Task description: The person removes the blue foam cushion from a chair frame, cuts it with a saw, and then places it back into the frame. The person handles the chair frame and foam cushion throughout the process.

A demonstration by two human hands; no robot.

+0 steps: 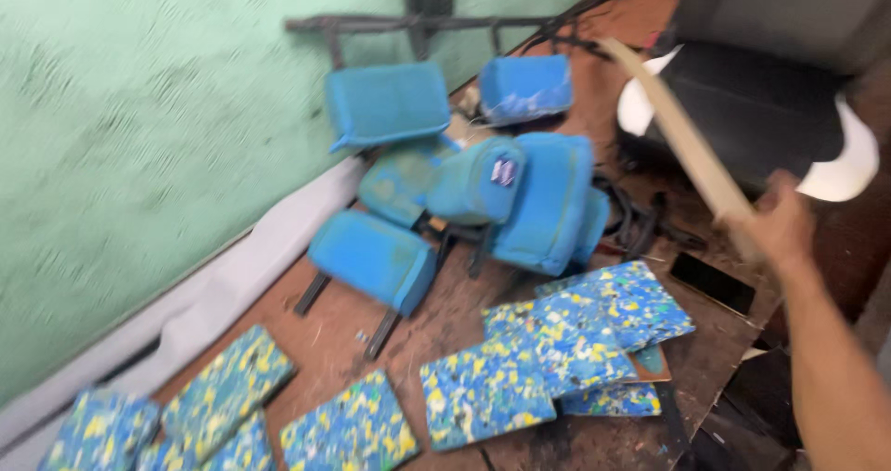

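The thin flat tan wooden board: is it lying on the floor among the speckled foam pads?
No, the thin flat tan wooden board is raised in the air, gripped by the right hand above the floor.

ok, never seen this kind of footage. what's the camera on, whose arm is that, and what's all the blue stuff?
There is no machine here. One camera sits on a person's head and looks down and forward, so the bare arm at the right is the wearer's own. The right hand has its grip closed on a thin pale wooden strip, which is blurred. The left hand is out of view.

On the brown floor beside the green wall lie blue upholstered seat cushions on dark metal frames. Nearer the camera lie flat blue and yellow speckled foam pads. Behind the strip stands a black and white chair.
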